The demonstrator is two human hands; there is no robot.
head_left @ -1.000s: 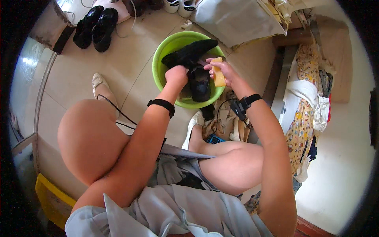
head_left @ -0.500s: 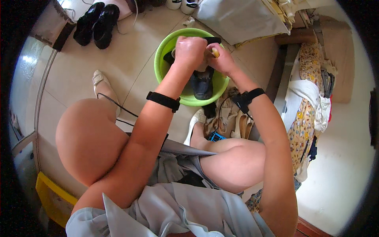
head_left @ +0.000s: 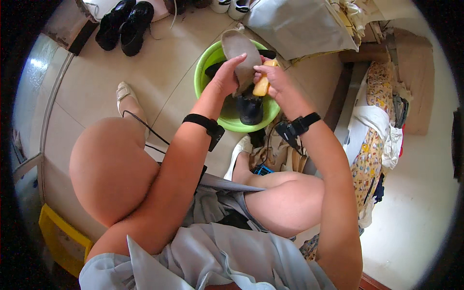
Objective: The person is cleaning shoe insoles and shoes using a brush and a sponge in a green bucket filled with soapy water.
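My left hand [head_left: 227, 77] grips a greyish-brown shoe insole [head_left: 243, 47] along its left edge, thumb on its face. The insole stands raised over a green plastic basin [head_left: 199, 79], its broad end pointing away from me. In my right hand [head_left: 277, 81], fingers wrap round a yellow bar of soap [head_left: 264, 87] close to the insole's right edge. Whether soap and insole touch, I cannot tell. Below my hands, a dark shoe [head_left: 251, 111] lies in the basin, and more dark shoe parts show partly behind the insole.
Black shoes [head_left: 135, 29] sit on the tiled floor at far left, white shoes [head_left: 238, 8] at the far edge. A large pale bag [head_left: 299, 26] stands beyond the basin. Cloths and clothing [head_left: 369, 130] pile up at right. A yellow frame [head_left: 63, 237] is at lower left.
My hands were close together over the basin, mostly covering the insole. Now they are apart, the insole is turned up into view, and the soap shows plainly in my right hand.
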